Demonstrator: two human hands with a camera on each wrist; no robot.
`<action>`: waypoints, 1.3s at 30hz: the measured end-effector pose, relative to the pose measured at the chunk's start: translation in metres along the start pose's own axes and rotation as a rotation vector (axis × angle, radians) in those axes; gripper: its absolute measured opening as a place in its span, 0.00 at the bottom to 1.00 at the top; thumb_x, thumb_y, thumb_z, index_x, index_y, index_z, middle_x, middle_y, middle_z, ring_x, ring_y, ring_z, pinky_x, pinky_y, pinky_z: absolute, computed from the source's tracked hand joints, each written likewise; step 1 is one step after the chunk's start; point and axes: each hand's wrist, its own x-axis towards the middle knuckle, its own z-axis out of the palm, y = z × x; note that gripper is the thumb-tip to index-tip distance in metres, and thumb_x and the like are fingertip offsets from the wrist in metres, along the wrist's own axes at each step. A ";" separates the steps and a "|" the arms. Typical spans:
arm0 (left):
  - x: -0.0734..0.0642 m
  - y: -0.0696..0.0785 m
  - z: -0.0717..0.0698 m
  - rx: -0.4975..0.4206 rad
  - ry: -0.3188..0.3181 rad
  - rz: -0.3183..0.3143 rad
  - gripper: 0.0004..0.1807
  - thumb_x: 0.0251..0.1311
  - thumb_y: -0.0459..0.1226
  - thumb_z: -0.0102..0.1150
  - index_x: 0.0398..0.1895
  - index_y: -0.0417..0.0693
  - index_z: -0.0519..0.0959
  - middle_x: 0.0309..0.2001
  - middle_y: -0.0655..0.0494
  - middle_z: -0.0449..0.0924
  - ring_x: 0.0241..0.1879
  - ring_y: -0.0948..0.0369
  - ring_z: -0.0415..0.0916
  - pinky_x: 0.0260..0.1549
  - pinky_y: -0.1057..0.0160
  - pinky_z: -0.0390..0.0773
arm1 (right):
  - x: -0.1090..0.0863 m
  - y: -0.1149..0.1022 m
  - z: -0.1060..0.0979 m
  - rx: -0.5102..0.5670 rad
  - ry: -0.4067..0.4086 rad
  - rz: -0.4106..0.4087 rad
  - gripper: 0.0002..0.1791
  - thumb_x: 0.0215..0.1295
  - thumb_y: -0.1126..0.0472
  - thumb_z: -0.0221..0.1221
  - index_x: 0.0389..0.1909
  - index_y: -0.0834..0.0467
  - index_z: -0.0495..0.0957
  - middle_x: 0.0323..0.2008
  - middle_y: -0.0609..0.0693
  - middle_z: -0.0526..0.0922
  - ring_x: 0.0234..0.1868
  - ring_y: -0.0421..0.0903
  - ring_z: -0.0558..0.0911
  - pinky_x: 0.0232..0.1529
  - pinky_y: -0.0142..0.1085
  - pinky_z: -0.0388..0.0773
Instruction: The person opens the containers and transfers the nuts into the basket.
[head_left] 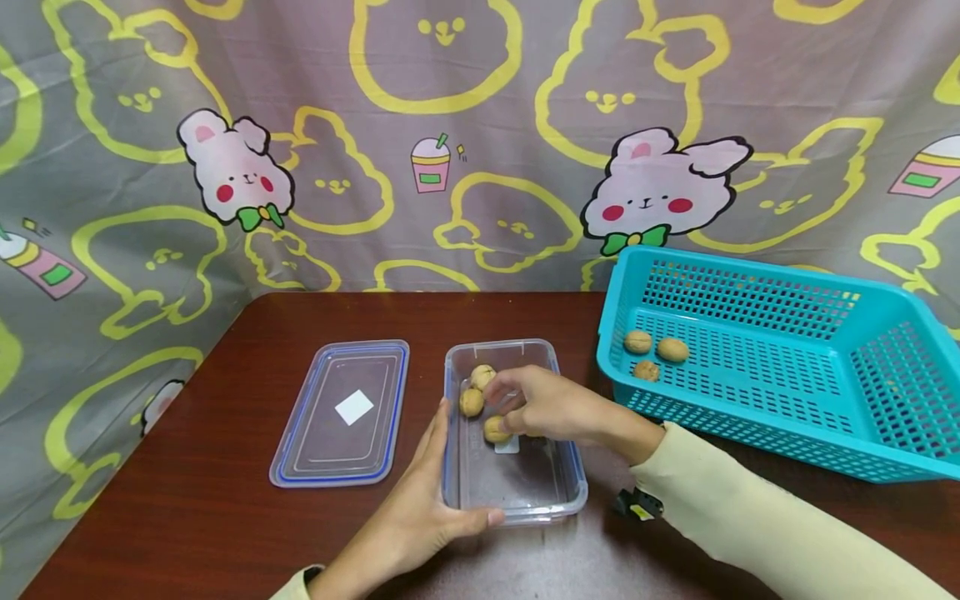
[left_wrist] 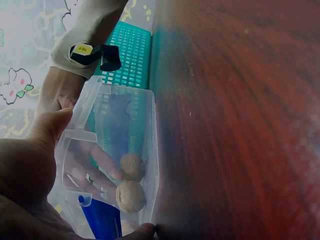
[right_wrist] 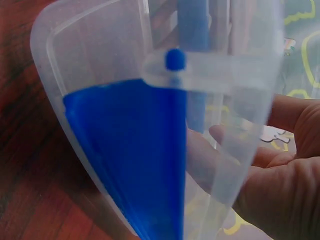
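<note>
A clear plastic food container stands uncovered on the table with several walnuts in it. My left hand grips its near left corner, thumb over the near rim and fingers along the left side. Inside the container is my right hand, its fingers loosely bent over the walnuts, with a visible gap between thumb and forefinger. Right by the thumb lies one walnut. In the left wrist view, through the wall, a walnut rests on the container's bottom near the right fingers. A blue side clip hangs down in the right wrist view.
The container's clear lid with a blue seal lies flat to the left. A turquoise basket with three walnuts stands at the right. Behind the brown table hangs a patterned curtain.
</note>
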 end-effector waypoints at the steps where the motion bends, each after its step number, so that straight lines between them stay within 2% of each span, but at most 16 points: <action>1: 0.000 0.000 0.000 -0.001 0.000 0.000 0.78 0.45 0.49 0.85 0.87 0.54 0.32 0.87 0.44 0.34 0.84 0.42 0.40 0.78 0.33 0.50 | 0.000 0.000 0.001 -0.007 0.003 -0.005 0.22 0.63 0.72 0.64 0.60 0.65 0.80 0.59 0.60 0.83 0.58 0.54 0.84 0.51 0.44 0.87; 6: 0.000 0.000 0.000 0.000 0.001 0.003 0.78 0.45 0.49 0.85 0.87 0.54 0.32 0.87 0.43 0.35 0.84 0.41 0.41 0.78 0.33 0.50 | 0.001 0.001 0.008 -0.028 0.017 -0.015 0.21 0.62 0.73 0.65 0.57 0.65 0.81 0.56 0.60 0.85 0.57 0.53 0.84 0.55 0.45 0.86; 12: 0.000 -0.001 0.000 0.016 0.007 0.013 0.77 0.45 0.49 0.84 0.87 0.54 0.33 0.87 0.44 0.35 0.84 0.42 0.41 0.78 0.34 0.50 | 0.003 0.004 0.016 -0.014 0.017 -0.044 0.21 0.59 0.74 0.65 0.55 0.68 0.80 0.50 0.59 0.86 0.52 0.51 0.84 0.51 0.41 0.86; 18: 0.000 0.000 0.000 0.004 0.006 0.014 0.78 0.45 0.49 0.85 0.87 0.53 0.33 0.87 0.44 0.35 0.84 0.42 0.41 0.79 0.34 0.49 | 0.005 0.005 0.023 -0.002 0.025 -0.060 0.20 0.57 0.75 0.64 0.53 0.69 0.80 0.47 0.57 0.85 0.50 0.49 0.83 0.53 0.41 0.84; 27: 0.001 -0.001 0.000 0.002 0.007 0.028 0.77 0.45 0.48 0.85 0.87 0.54 0.33 0.86 0.44 0.35 0.84 0.42 0.41 0.79 0.34 0.48 | 0.009 0.008 0.031 0.088 0.015 -0.048 0.20 0.56 0.76 0.63 0.51 0.70 0.80 0.45 0.57 0.83 0.47 0.46 0.80 0.53 0.37 0.82; 39: 0.001 -0.001 0.000 0.014 0.004 0.033 0.77 0.46 0.49 0.84 0.87 0.54 0.33 0.87 0.44 0.34 0.84 0.43 0.41 0.79 0.34 0.48 | 0.012 0.013 0.040 0.263 0.029 -0.040 0.22 0.51 0.77 0.61 0.50 0.71 0.80 0.42 0.57 0.82 0.43 0.44 0.78 0.43 0.29 0.77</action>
